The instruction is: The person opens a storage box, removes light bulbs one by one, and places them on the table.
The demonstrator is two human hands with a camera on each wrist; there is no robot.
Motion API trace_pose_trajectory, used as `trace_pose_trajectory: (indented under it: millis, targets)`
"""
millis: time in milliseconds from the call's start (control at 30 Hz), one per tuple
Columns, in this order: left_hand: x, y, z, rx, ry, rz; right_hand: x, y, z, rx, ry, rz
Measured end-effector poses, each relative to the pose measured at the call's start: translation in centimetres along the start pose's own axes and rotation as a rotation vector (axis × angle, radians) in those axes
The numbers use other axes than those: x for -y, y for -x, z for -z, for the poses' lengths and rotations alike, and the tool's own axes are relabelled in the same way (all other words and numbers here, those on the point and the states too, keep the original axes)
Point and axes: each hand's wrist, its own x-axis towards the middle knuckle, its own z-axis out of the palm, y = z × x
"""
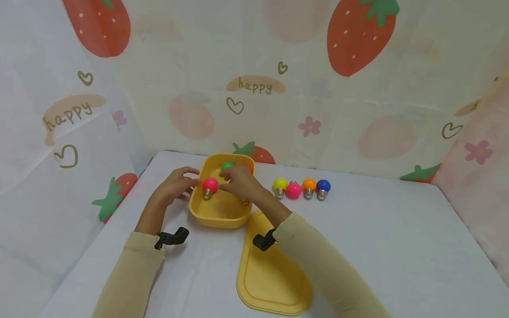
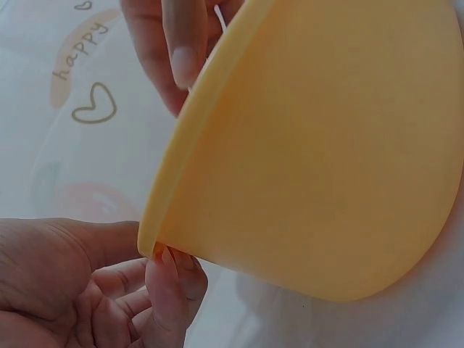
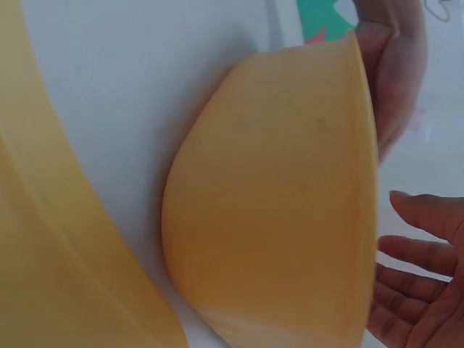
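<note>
A yellow plastic box (image 1: 220, 223) stands on the table with several small coloured light bulbs inside. My left hand (image 1: 175, 185) is at its left side, and in the left wrist view that hand (image 2: 109, 290) pinches the rim between thumb and fingers. Over the box reaches my right hand (image 1: 240, 181), its thumb close to a pink bulb (image 1: 210, 184). Spread, fairly straight fingers of the right hand (image 3: 428, 268) appear in the right wrist view, holding nothing visible. A green bulb (image 1: 227, 165) and a red bulb (image 1: 249, 168) show partly behind the right hand.
A yellow lid (image 1: 274, 282) lies flat in front of the box, beneath the right forearm. Right of the box sit a yellow bulb (image 1: 280, 184), a pink bulb (image 1: 294, 190), an orange bulb (image 1: 309, 184) and a blue bulb (image 1: 323, 186) in a row. A strawberry-print cloth hangs behind.
</note>
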Motion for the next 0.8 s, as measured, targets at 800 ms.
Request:
trace_pose_trajectory:
  millis: [800]
  targets:
    - [0.6,-0.1,0.3,0.006,0.041,-0.047,1.0,-3.7,-3.8,0.019,0.115,-0.152]
